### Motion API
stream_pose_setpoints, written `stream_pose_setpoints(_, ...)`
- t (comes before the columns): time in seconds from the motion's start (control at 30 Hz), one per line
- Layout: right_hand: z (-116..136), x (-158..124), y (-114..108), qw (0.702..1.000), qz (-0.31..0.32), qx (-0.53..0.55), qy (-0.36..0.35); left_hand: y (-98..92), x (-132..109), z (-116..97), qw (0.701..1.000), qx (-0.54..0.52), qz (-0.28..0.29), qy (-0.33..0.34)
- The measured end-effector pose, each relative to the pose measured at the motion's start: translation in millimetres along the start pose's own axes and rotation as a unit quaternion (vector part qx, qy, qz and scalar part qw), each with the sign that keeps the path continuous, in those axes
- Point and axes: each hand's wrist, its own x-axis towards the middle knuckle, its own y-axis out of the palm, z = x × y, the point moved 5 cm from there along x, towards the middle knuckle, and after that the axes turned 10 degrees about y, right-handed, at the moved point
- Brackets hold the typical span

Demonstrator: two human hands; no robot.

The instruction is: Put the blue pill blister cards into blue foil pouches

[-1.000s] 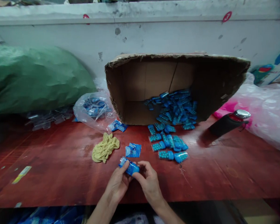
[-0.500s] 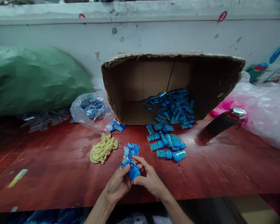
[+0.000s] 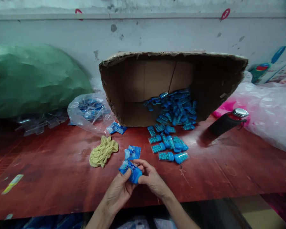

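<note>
My left hand (image 3: 120,187) pinches a printed blue packet (image 3: 131,171) with the thumb on top, above the front part of the table. At the packet's right end, my right hand (image 3: 152,179) grips it between thumb and fingers. Just beyond them lies a flat blue sachet (image 3: 132,152). To the right is a loose group of small clear packs with blue beads and blue caps (image 3: 166,156). More of these form a pile (image 3: 178,106) inside a cardboard box (image 3: 131,116) lying on its side. What the held packet contains is hidden.
The red table (image 3: 73,178) holds a yellow-green cloth (image 3: 103,152), a clear bag of blue sachets (image 3: 88,108) and other sachets (image 3: 116,128). A dark bottle (image 3: 225,124) stands at right beside pinkish plastic bags (image 3: 269,111). A large green sack (image 3: 38,79) fills the left back.
The packet has turned slightly in my hands, its left end now reaching further left. My right hand's thumb has shifted a little along it. The whole view has drifted slightly.
</note>
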Motion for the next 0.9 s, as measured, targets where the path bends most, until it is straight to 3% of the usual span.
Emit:
stream_pose_setpoints(0.2,-1.1,-1.4,0.1,1.000,0.001,-0.019,-0.004,0.3,-3.3,7.5,1.000,-0.011,-0.021,0.009)
stream_pose_setpoints(0.43,0.3,-2.4,-1.1,0.999,0.021,-0.038,0.000,3.4,-6.4,6.2,1.000,-0.024,0.000,-0.001)
stream_pose_setpoints(0.53,9.9,-6.9,-0.7,0.989,-0.061,-0.123,-0.057,2.7,-4.2,3.5,1.000,-0.017,-0.008,0.023)
stream_pose_setpoints(0.67,16.4,-15.5,5.9,0.951,-0.168,-0.231,-0.115,-0.2,1.9,0.2,0.996,-0.024,-0.039,0.079)
stream_pose_setpoints(0.9,13.5,-17.4,11.1,0.941,-0.200,-0.251,-0.108,-8.1,8.0,-1.9,0.989,0.059,-0.053,0.121)
